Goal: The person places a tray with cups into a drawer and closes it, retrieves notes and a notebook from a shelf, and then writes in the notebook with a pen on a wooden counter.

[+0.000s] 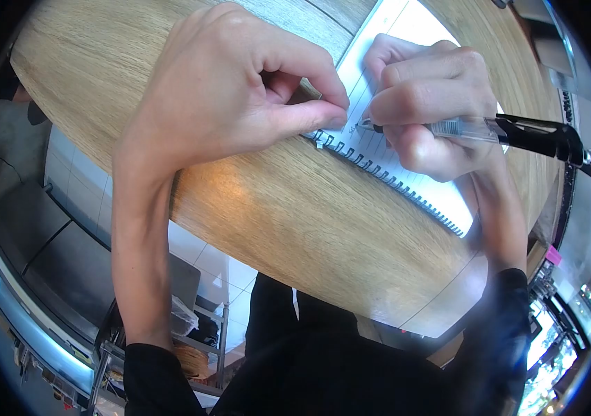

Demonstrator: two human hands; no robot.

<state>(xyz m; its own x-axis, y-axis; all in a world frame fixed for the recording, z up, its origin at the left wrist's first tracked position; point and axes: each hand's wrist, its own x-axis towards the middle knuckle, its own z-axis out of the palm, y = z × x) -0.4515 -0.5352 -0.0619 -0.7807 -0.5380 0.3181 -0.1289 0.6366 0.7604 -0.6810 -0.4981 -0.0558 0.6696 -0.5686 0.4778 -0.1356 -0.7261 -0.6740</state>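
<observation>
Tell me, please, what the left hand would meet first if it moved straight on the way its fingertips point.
The left hand would probably meet the pen in the right hand, though depth is unclear and it might brush the notebook first.

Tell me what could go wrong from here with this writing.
The pen tip is close to the left hand's thumb, so a slip might mark the skin. The left hand is only at the notebook's corner by the wire spiral, so the page may shift. The right hand lies over the page and could smudge ink.
</observation>
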